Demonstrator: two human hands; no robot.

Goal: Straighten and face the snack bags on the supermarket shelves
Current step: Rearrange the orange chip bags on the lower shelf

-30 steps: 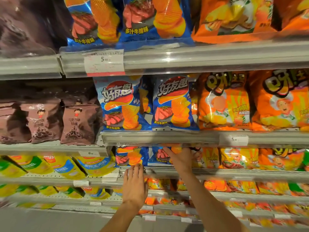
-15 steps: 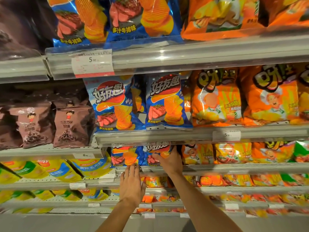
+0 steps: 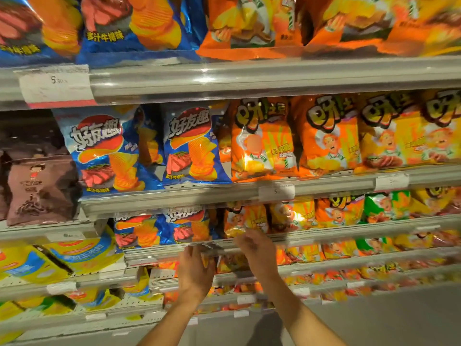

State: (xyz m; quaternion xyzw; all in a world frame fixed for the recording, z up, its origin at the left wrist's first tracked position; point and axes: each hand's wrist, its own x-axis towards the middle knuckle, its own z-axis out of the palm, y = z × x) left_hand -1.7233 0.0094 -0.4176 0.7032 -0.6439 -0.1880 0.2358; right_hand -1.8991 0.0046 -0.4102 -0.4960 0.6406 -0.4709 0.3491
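Two blue ridged-chip bags (image 3: 189, 227) (image 3: 137, 231) stand facing out on the third shelf (image 3: 324, 233), with orange chip bags (image 3: 245, 217) to their right. My left hand (image 3: 195, 268) is raised flat with straight fingers in front of the shelf rail below the right blue bag, holding nothing. My right hand (image 3: 257, 250) is blurred just in front of the rail. Its loosely curled fingertips are at the lower edge of the leftmost orange bag, and I see nothing gripped in them.
The shelf above holds larger blue bags (image 3: 192, 148) and orange bags (image 3: 326, 136) with a price tag (image 3: 276, 192) on its rail. Brown bags (image 3: 40, 186) and yellow bags (image 3: 82, 253) fill the left bays. More snack shelves run below.
My right hand has let go of the right blue bag and shifted right and back, to the edge of the orange bag. My left hand stayed raised below the blue bags. The view swung right.
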